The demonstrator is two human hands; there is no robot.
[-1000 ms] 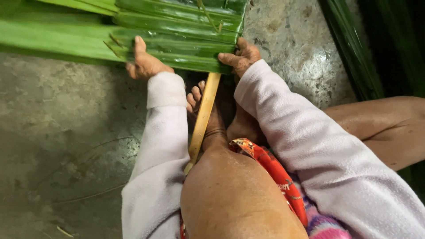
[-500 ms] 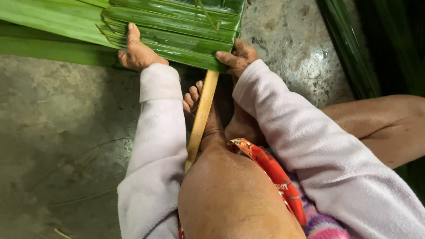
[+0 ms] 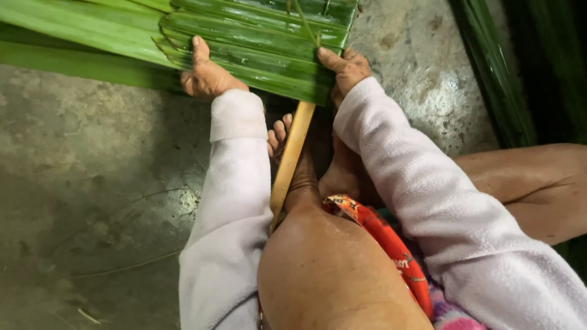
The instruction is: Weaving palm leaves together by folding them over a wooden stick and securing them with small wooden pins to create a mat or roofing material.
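So we're sitting on the concrete floor with a mat of overlapped green palm leaves spread out in front of us at about 12 o'clock. Our left hand sits on the near edge of the leaves over toward 11 o'clock, thumb pointing up across the strips and the fingers curled under the edge, so it's pinching the leaves, not just resting there. Our right hand is doing much the same at about 1 o'clock: thumb laid flat on top of the nearest strip, fingers tucked below, clamped on the leaf edge.

The leaf strips run long-ways from 9 to 3 o'clock, tilting a bit down to the right, so both hands grip across the strips' long axis at the same near edge. Neither hand is really closer; they're about level, with the right one at the mat's end corner.

Between the hands a pale wooden stick runs from under the leaves back toward us, roughly 12 to 6 o'clock, lying just beside our foot, toes touching it or near enough. More dark green leaves lie off at 2 o'clock, well apart from both hands.
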